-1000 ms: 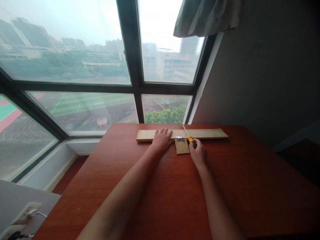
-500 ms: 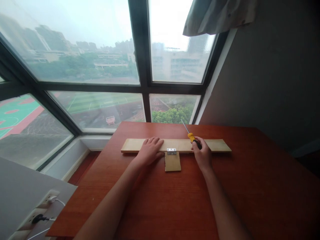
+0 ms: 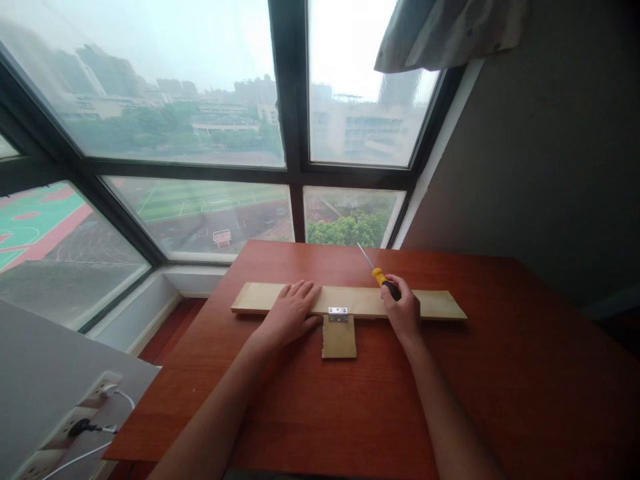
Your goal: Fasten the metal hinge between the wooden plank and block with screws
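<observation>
Grasped a screwdriver in the right hand, at three o'clock from a metal plate, aiming toward eleven. Laid the left hand, unclenched, on a long board at nine, with a small board at six.

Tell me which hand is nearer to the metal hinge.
Left. The left hand rests on the long board, just to the left of the metal hinge; the right hand, holding the screwdriver, is farther off to its right.
</observation>
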`<state>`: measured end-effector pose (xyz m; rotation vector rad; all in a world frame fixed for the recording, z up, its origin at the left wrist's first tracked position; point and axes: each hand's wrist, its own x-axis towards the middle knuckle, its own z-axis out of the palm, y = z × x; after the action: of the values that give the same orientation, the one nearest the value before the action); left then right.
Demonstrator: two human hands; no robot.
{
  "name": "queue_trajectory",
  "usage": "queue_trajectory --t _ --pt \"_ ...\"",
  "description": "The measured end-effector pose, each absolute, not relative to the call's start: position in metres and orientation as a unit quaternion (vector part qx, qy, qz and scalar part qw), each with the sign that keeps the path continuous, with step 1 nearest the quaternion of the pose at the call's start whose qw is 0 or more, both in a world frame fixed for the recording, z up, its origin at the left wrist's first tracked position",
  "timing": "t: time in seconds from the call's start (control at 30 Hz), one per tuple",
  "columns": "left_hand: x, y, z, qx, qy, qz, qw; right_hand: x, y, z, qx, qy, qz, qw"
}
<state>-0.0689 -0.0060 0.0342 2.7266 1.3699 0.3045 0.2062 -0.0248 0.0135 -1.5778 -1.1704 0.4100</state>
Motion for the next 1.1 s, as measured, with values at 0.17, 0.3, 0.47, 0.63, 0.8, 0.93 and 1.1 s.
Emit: queue_trajectory --t 0.17,0.3,0.47,0.63,0.8,0.93,1.1 --pt "-0.067 -0.014 0.048 0.864 0.485 0.117 0.07 0.208 -0.025 0.013 -0.663 -0.487 0.176 0.541" --pt "-0.057 -0.017 0.058 0.846 0.463 0.235 0.12 0.21 -0.025 0.015 -0.662 -0.475 0.174 0.553" --pt "-0.045 -0.017 0.056 0.816 0.517 0.237 0.104 0.21 -0.029 0.034 -0.657 -0.479 0.155 0.562" --pt "-0.046 -0.029 0.049 0.8 0.566 0.18 0.085 0.208 -0.038 0.073 -0.636 -0.525 0.14 0.548" --pt "-0.046 -0.039 0.048 0.822 0.532 0.18 0.093 0.204 -0.049 0.113 -0.606 -0.581 0.11 0.533" --pt "-0.044 -0.045 0.052 0.819 0.54 0.184 0.068 0.198 -0.054 0.137 -0.583 -0.623 0.117 0.508" --pt "-0.045 -0.056 0.05 0.784 0.57 0.207 0.133 0.187 -0.054 0.155 -0.573 -0.655 0.069 0.487"
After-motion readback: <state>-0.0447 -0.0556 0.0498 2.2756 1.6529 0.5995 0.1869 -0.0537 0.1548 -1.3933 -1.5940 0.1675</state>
